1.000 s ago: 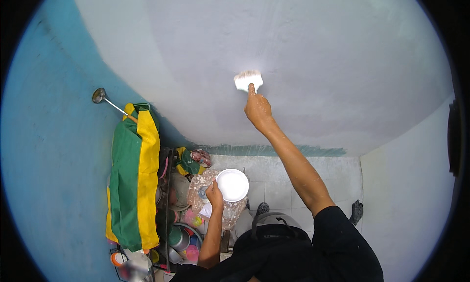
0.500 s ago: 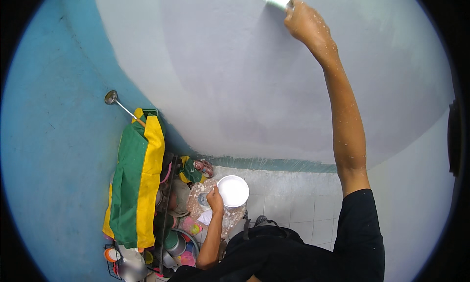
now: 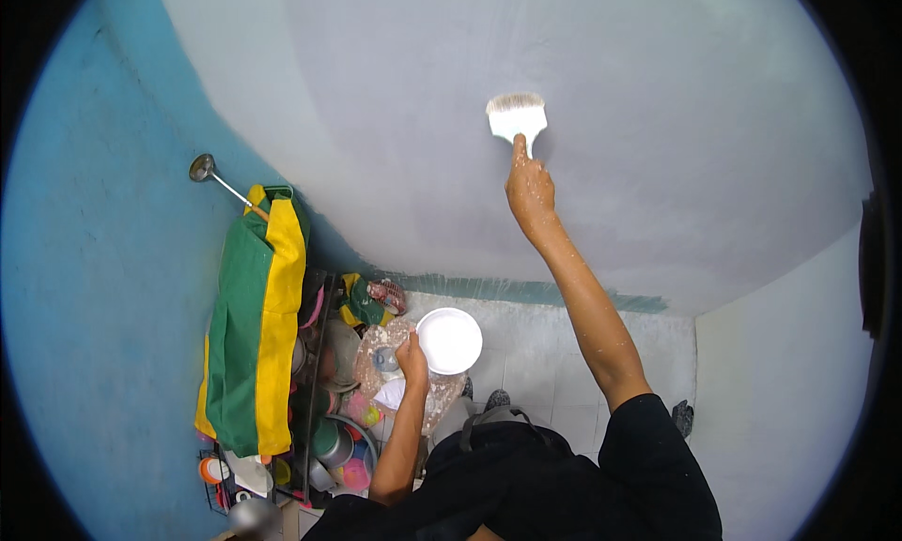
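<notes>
My right hand [image 3: 532,192] is closed round the handle of a wide white paintbrush [image 3: 517,123], index finger stretched along it. Its pale bristles point up against the wall [image 3: 404,137], which is coated in white and greyish paint. Low in front of me, my left hand [image 3: 412,361] grips the rim of a round white paint tub [image 3: 449,341]. White paint seems to fill the tub. White specks dot my right hand and forearm.
At left, a green and yellow cloth cover [image 3: 244,344] hangs over a dark rack, with a ladle [image 3: 203,168] sticking out above. Bowls and pots [image 3: 331,442] crowd below. A paint-spattered sheet [image 3: 442,400] lies on the tiled floor [image 3: 545,372]. The left wall [image 3: 103,259] is blue.
My right hand has brought the paintbrush down and slightly left along the wall, turning its bristles upward. My left hand still holds the tub in nearly the same place.
</notes>
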Demonstrator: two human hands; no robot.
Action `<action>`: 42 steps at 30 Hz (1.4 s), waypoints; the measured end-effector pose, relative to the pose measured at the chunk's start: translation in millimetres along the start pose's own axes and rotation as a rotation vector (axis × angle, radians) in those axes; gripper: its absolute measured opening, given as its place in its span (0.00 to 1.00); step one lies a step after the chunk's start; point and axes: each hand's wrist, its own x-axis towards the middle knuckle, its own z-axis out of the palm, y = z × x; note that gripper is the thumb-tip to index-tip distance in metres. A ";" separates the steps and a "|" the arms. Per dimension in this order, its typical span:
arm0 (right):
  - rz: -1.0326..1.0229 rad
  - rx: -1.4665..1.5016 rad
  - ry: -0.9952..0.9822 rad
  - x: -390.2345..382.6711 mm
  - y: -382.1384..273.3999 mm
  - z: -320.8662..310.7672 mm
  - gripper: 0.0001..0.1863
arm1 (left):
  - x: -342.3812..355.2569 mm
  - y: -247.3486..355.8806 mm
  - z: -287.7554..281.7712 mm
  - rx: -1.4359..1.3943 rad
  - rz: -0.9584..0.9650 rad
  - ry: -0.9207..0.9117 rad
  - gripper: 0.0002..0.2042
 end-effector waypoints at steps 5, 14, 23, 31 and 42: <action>0.070 -0.045 -0.266 -34.9 18.4 38.4 0.25 | -1.9 21.4 6.1 -0.039 0.007 -0.030 0.23; 0.021 0.393 -0.488 -123.4 50.9 -21.2 0.22 | -8.1 59.0 0.5 -0.120 0.080 -0.071 0.23; 0.001 0.373 -0.600 -230.8 44.0 -62.8 0.22 | -15.4 38.6 -7.0 -0.175 0.096 -0.102 0.22; -0.220 0.232 -0.609 -239.4 32.2 -73.2 0.22 | -24.1 26.4 -5.0 -0.102 0.152 -0.118 0.23; -0.312 0.278 -0.769 -247.6 15.7 -47.2 0.25 | -29.9 20.8 -1.0 -0.142 0.153 -0.015 0.24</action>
